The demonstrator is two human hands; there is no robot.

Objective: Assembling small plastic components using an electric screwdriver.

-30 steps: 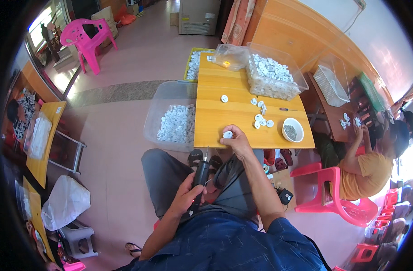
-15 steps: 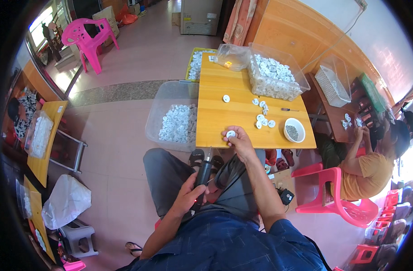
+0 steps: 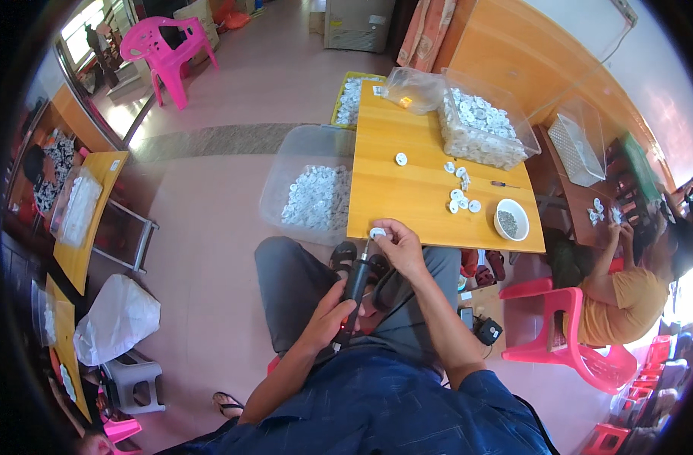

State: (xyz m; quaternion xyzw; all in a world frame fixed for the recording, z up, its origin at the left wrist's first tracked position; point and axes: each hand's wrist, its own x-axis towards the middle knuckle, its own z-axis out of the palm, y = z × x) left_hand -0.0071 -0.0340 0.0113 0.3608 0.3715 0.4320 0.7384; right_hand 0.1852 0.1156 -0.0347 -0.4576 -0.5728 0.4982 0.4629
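A: Report the state of both hands.

B: The left hand [image 3: 327,315] is wrapped around the black electric screwdriver [image 3: 355,292], fingers closed about its barrel. The right hand [image 3: 398,246] pinches a small white round part [image 3: 377,233] at the near edge of the counter [image 3: 414,199].

A: Orientation of the screwdriver?

B: Its long axis runs from the left hand up and away from the person, tilted slightly toward the right hand. The bit end points at the white part; the butt end lies in the left palm, close to the person's lap. Whether the bit touches the part cannot be resolved.

A: Location of the white part?

B: Under the right fingertips, resting on the counter's edge, just beyond the screwdriver tip.

A: Items beyond the hands?

B: A loose cluster of white parts [image 3: 460,189] lies farther out from the right hand, and a white bowl [image 3: 511,220] of small dark pieces sits to the right of that hand. A clear bin [image 3: 479,129] of white parts stands at the far side of the counter. A second clear bin [image 3: 310,193] of white parts stands to the left of the counter, beyond the left hand.
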